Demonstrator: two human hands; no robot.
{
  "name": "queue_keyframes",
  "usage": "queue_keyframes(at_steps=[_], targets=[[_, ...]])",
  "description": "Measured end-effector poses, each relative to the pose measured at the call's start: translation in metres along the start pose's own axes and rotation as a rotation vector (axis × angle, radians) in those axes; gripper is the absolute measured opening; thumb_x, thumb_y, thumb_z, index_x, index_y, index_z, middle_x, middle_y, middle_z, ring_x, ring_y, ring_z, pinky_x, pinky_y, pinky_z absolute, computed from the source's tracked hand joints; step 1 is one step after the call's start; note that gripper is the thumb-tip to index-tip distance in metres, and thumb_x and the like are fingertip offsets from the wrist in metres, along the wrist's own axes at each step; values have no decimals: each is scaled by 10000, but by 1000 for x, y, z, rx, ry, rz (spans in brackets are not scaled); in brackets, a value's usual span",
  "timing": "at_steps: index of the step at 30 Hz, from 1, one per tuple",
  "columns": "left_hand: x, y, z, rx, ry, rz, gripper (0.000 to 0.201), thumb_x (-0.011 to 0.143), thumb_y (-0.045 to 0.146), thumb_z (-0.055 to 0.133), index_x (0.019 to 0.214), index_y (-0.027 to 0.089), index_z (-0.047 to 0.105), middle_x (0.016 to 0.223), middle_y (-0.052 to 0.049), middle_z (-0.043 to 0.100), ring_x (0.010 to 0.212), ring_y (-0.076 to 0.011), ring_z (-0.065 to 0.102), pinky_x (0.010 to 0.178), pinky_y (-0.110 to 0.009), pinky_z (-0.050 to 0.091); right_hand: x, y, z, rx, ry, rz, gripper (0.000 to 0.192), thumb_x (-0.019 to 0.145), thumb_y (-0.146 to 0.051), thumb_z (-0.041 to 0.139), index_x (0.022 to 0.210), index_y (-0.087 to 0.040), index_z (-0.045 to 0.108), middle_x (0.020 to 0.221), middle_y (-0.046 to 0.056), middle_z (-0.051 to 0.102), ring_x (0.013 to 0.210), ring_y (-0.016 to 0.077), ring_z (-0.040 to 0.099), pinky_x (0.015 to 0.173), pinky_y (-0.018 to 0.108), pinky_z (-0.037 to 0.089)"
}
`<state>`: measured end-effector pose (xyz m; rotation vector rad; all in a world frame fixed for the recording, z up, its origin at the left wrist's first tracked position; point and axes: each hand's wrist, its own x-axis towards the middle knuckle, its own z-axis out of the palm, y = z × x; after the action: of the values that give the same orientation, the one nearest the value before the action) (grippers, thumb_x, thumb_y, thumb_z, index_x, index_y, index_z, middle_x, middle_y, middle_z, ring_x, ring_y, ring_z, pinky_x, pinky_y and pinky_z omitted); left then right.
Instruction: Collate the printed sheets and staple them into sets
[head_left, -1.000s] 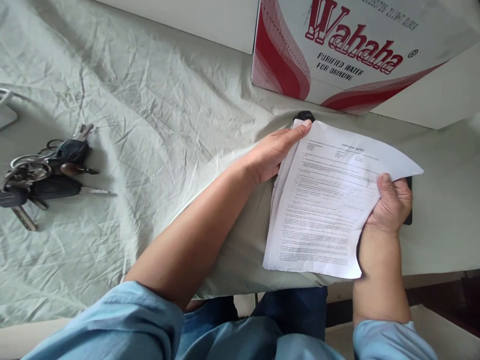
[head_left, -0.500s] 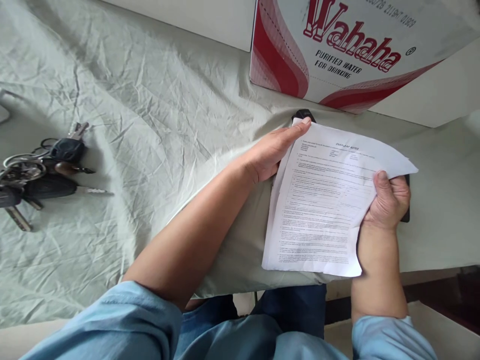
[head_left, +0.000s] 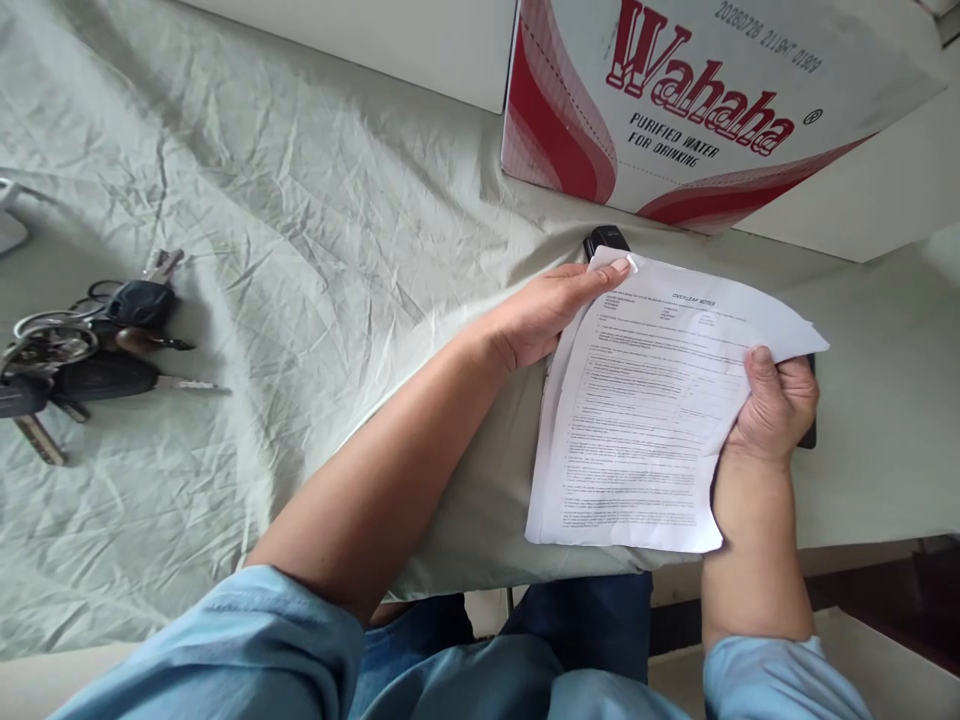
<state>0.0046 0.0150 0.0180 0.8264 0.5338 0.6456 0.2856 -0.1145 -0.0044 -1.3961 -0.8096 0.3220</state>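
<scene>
- Right hand grips right edge of white printed paper sheets, thumb on top; fingers hidden beneath.
- Left hand flat along sheets' left edge, fingertips at top corner.
- Sheets above wrinkled grey-green cloth surface.
- Black object mostly hidden behind sheets; can't identify.
- Key bunch far left, partly cut off.

The papers are white with fine black print. The cloth under them is pale grey-green, plain and creased all over. The carton is white with red curved bands, red outlined lettering and smaller black lettering. The keys are black-headed with silver blades and rings. The sleeves are light blue, the trousers darker blue.
</scene>
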Motion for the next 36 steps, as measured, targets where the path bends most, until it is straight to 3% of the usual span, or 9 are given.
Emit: queue_keyframes(at_steps=[10,20,28,36], targets=[[1,-1,-5,-13,-77,-17,569,1004,758,1006,959,227,804,1024,-71,894,1326,-332,923,1147,-404,760,4,5,-3,-9,35,15,458,690,-595,1116,914,-257,903,1042,52,912,1271,374,904,1371,710,644],[0,1,3,53,21,43,537,1039,715,981,1324,276,859,1057,-48,912,1327,-388,927,1085,-483,785,4,4,-4,-1,24,6,449,706,-621,1118,938,-281,938,991,25,931,1231,364,925,1449,710,587],[2,-3,-1,94,22,75,588,1048,758,964,1341,260,854,1148,-70,929,1433,-427,898,1169,-513,773,4,3,-2,18,44,16,472,693,-624,1137,938,-273,940,977,25,924,1221,353,924,1453,709,584],[11,-13,-14,103,-166,58,721,1100,867,827,1435,229,854,1354,-113,947,1676,-481,759,1433,-621,622,2,2,-1,45,35,21,512,690,-637,1158,941,-258,923,1043,35,953,1309,367,913,1476,714,556]])
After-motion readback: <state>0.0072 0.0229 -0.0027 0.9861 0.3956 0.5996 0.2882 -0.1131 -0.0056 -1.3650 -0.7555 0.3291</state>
